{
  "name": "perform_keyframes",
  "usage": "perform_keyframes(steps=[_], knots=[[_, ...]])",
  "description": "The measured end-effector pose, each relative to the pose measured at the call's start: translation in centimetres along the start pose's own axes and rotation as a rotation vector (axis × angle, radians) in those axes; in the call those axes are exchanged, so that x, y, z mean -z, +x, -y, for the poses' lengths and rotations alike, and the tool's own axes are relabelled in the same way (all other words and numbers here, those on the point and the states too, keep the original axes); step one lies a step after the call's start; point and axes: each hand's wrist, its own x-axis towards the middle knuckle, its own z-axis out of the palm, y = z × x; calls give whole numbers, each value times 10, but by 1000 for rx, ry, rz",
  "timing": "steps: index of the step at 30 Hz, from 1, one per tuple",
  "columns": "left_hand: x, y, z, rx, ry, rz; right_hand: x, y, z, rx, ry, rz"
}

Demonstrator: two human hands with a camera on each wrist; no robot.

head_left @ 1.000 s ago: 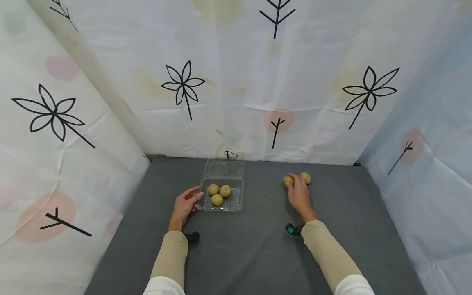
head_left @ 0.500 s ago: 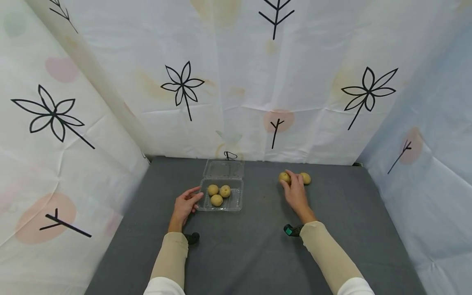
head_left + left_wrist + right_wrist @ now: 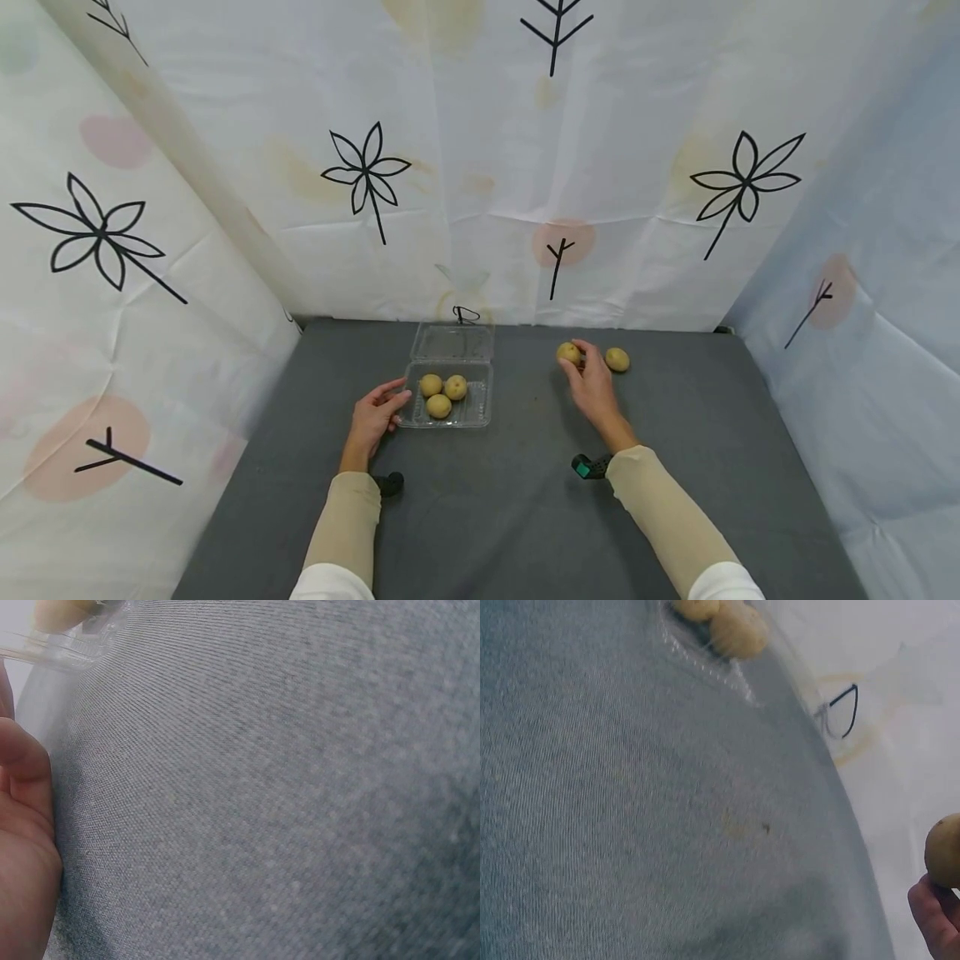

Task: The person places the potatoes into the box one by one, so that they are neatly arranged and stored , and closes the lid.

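Observation:
Fingers and thumb of my right hand pinch a small yellow potato, held toward the back of the table. A second potato lies just right of that hand. Left of centre, a clear plastic clamshell container stands with its lid laid back. Three potatoes rest inside, one of them a front potato. My left hand holds the container's left rim, its thumb over the edge. In the right wrist view, the held potato shows at the right edge above a fingertip.
A dark grey cloth covers the table. White printed curtains enclose it at the back and both sides. A thin black loop appears behind the lid, at the curtain's foot.
My right hand has moved left and slightly back with the potato, away from the other loose potato, which now shows fully. My left hand stays at the container.

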Motion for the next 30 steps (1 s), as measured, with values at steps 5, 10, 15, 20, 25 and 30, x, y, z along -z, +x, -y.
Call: perform_keyframes(steps=[5,10,15,20,25,30], knots=[[1,-2,-2,8,-20,6,-3,1,11,11,62,-1],[2,-4,-8,15,-30,21,-8,1,14,62,56,-7],[-1,1,2,-8,-36,-10,-13,-2,16,114,42,-13],[-2,-1,0,-7,-37,-9,-19,-5,18,148,31,2],[-2,-9,-13,17,-54,16,-25,-9,22,176,16,6],[-1,-17,-26,24,-60,38,-30,-12,27,218,15,7]])
